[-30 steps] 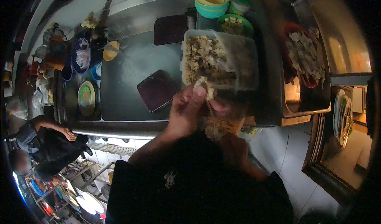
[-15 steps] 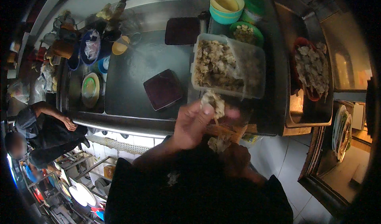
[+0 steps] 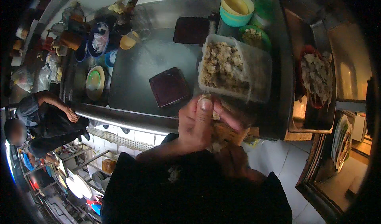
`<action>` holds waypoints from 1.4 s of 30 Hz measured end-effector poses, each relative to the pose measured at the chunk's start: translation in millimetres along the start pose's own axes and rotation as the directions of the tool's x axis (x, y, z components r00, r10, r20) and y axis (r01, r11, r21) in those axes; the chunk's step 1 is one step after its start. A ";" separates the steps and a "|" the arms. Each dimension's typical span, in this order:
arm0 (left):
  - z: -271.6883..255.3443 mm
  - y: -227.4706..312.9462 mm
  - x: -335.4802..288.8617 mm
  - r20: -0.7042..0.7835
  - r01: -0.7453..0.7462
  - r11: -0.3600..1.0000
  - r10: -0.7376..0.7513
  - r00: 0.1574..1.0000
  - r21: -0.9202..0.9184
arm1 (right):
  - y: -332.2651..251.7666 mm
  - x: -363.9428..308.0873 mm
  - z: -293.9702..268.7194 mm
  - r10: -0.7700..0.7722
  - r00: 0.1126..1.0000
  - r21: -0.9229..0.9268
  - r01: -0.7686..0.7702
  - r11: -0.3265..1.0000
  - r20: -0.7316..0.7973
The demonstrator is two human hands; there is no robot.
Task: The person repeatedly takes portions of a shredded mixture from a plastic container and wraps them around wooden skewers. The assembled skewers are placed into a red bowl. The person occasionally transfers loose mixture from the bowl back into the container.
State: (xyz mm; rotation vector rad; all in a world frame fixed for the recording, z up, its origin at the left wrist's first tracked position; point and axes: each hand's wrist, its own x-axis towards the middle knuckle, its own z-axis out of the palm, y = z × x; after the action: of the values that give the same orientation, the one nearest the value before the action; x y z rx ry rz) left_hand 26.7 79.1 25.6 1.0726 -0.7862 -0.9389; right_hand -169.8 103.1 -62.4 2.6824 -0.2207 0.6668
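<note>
My left hand (image 3: pixel 197 121) is closed above my lap, its thumb and fingers pinching a small pale piece of meat (image 3: pixel 216 115), mostly covered by the fingers. Lower and to the right, in shadow, my right hand (image 3: pixel 234 160) is closed around a thin skewer, whose stick is hardly visible now. A pale clump of meat (image 3: pixel 216 146) shows beside that hand. Just beyond my left hand stands a clear plastic tub (image 3: pixel 260 75) holding many greyish-brown meat pieces (image 3: pixel 222 63), with plastic film over its right part.
Dark square trays (image 3: pixel 170 87) lie on the steel counter (image 3: pixel 131 79). Stacked bowls (image 3: pixel 237 16) and a green bowl (image 3: pixel 265 41) stand behind the tub. At right, a red container (image 3: pixel 307 51) holds pale meat (image 3: pixel 317 73). Another person (image 3: pixel 51 113) is at far left.
My left fingers have closed further over the meat piece, which was more exposed before, with the stick below it. The whole view has shifted slightly.
</note>
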 end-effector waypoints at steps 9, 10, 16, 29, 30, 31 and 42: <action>-3.5 -15.8 -18.0 0.025 0.223 0.960 -0.222 0.975 -0.169 | 23.6 23.8 -5.0 -0.135 0.991 -0.183 0.134 0.974 0.010; -2.9 -15.6 -19.1 0.046 0.258 0.955 -0.254 0.966 -0.144 | 24.5 25.2 -5.0 -0.135 0.991 -0.242 0.130 0.962 -0.004; 3.9 -14.7 -14.8 0.201 0.389 0.654 -0.346 0.917 -0.649 | 11.5 44.7 9.5 0.225 0.973 -0.279 -0.228 0.933 -0.043; 1.5 -49.8 -32.6 0.196 0.274 0.956 -0.291 0.936 0.106 | 34.0 82.7 -4.3 0.737 0.380 0.670 -0.731 -0.131 0.558; 0.7 -55.6 -30.1 0.249 0.357 0.916 -0.309 0.918 -0.182 | 39.4 88.4 -6.8 0.771 0.405 0.681 -0.730 -0.051 0.492; -1.6 -58.8 -27.7 0.284 0.415 0.797 -0.315 0.906 -0.439 | 32.9 77.2 1.7 0.733 0.420 0.698 -0.709 -0.103 0.535; -0.2 -34.8 -8.4 0.221 0.387 0.914 -0.356 0.908 -0.118 | 27.6 82.7 -4.1 0.650 0.307 0.430 -0.902 -0.034 0.695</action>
State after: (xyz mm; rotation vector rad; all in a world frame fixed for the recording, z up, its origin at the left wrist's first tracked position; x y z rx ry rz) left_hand 15.2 80.2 -8.2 1.0172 -0.6608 -1.4285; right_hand -105.6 74.1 -10.8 3.2238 -2.3349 0.7316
